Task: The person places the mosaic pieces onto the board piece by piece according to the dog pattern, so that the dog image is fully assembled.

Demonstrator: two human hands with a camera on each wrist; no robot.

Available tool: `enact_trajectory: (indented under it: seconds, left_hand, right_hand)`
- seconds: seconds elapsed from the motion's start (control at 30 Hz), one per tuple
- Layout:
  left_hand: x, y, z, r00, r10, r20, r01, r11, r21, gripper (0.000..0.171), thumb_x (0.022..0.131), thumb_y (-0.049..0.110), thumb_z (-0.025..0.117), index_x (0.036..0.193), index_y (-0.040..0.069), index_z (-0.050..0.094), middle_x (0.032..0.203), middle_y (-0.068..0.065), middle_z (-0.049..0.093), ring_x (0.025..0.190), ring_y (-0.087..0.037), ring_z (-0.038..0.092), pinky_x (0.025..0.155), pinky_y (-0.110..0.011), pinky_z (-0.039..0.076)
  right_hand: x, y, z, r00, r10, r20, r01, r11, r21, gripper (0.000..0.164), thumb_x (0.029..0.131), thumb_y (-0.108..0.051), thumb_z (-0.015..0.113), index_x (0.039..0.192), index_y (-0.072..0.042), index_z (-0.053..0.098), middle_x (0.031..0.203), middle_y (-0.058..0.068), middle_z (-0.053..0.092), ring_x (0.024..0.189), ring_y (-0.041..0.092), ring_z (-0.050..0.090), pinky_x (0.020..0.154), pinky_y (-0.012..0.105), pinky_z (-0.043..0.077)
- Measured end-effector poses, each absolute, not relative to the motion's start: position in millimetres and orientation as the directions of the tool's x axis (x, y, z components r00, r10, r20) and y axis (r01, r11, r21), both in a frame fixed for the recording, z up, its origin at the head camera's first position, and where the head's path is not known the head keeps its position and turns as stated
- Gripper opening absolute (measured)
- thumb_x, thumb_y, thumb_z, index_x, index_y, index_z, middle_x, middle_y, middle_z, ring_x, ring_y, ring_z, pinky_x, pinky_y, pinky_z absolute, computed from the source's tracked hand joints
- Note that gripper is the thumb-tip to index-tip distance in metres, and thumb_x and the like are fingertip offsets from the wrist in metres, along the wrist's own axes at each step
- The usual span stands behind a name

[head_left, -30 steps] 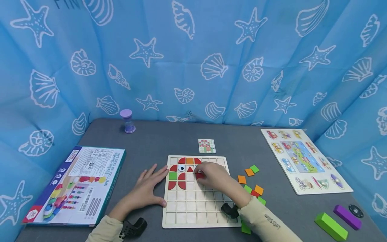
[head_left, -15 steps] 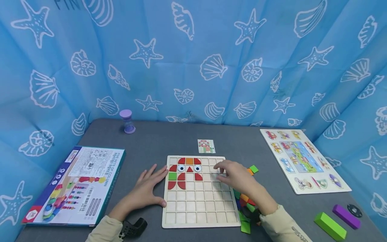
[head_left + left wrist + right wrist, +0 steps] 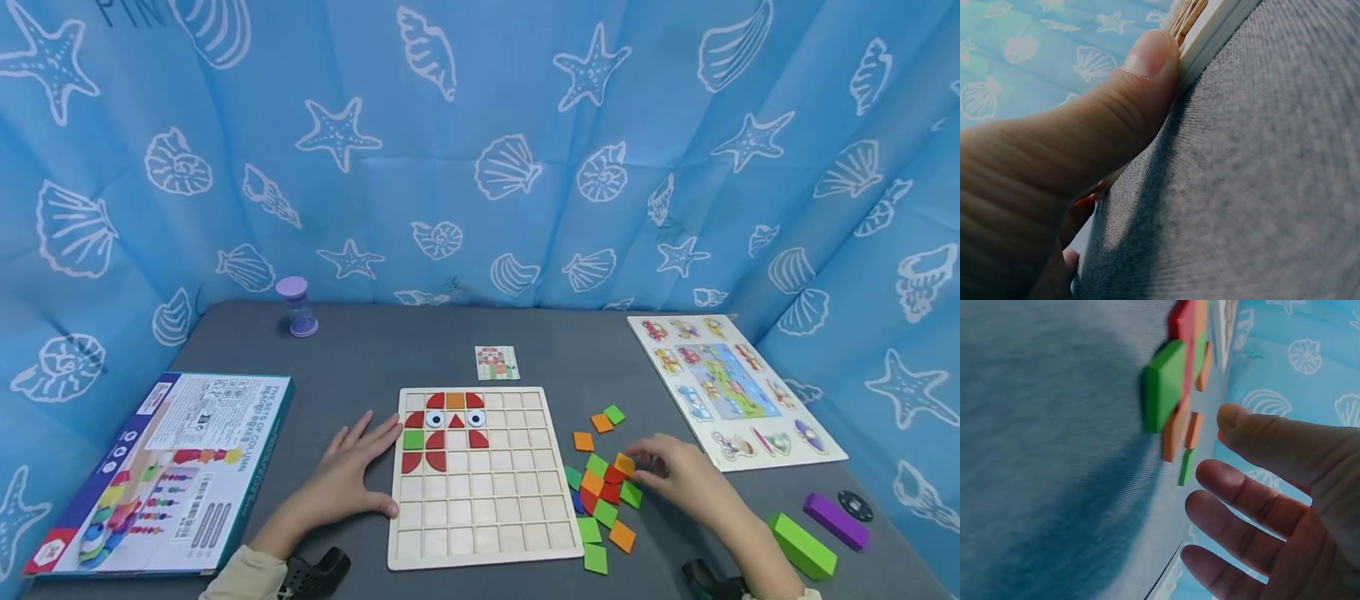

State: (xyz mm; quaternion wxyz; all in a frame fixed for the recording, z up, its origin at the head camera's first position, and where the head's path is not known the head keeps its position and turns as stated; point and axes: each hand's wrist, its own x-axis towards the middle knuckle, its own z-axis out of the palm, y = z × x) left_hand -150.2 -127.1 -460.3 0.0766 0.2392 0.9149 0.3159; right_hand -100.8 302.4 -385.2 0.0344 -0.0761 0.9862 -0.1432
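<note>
A wooden grid board (image 3: pixel 480 517) lies in front of me in the head view. Red quarter-round tiles, an orange tile (image 3: pixel 455 401), a green tile (image 3: pixel 413 440) and two eye tiles (image 3: pixel 476 418) sit in its upper left cells. My left hand (image 3: pixel 341 475) rests at the board's left edge, fingers spread; its thumb (image 3: pixel 1150 59) touches the side. To the right of the board is a pile of loose tiles (image 3: pixel 607 492), green, orange, red and blue. My right hand (image 3: pixel 678 475) hovers beside the pile with nothing held, its fingers relaxed and apart in the right wrist view.
A small picture card (image 3: pixel 497 363) lies behind the board. At left are a boxed toy (image 3: pixel 172 467) and a purple sand timer (image 3: pixel 297 308). A picture puzzle board (image 3: pixel 731 392), a green block (image 3: pixel 802 546) and a purple block (image 3: pixel 836 521) lie at right.
My right hand has let go of a red tile on the board and moved right to the loose tiles. A second eye tile shows where it was. My left hand stays at the board.
</note>
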Motion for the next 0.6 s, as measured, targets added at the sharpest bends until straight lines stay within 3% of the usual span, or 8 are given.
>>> enact_trajectory:
  seconds: [0.27, 0.6]
  left_hand:
    - [-150.8, -123.7, -459.2, -0.861, 0.507, 0.030, 0.419, 0.677, 0.606, 0.110, 0.048, 0.067, 0.067, 0.140, 0.020, 0.029, 0.147, 0.004, 0.022, 0.136, -0.031, 0.006, 0.102, -0.057, 0.002]
    - [-149.0, -125.8, -456.8, -0.875, 0.484, 0.006, 0.384, 0.688, 0.615, 0.109, 0.048, 0.064, 0.071, 0.139, 0.018, 0.031, 0.146, 0.004, 0.023, 0.136, -0.030, 0.005, 0.103, -0.055, 0.001]
  right_hand:
    - [-100.3, 299.3, -392.9, -0.973, -0.218, -0.081, -0.197, 0.958, -0.208, 0.021, 0.072, -0.015, 0.072, 0.091, -0.020, 0.068, 0.082, -0.009, 0.054, 0.072, 0.007, 0.051, 0.063, 0.027, 0.046]
    - [-110.3, 282.0, -396.1, -0.971, -0.197, -0.136, -0.178, 0.974, -0.143, 0.019, 0.066, -0.025, 0.076, 0.082, -0.022, 0.066, 0.075, -0.008, 0.045, 0.062, 0.008, 0.040, 0.052, 0.023, 0.034]
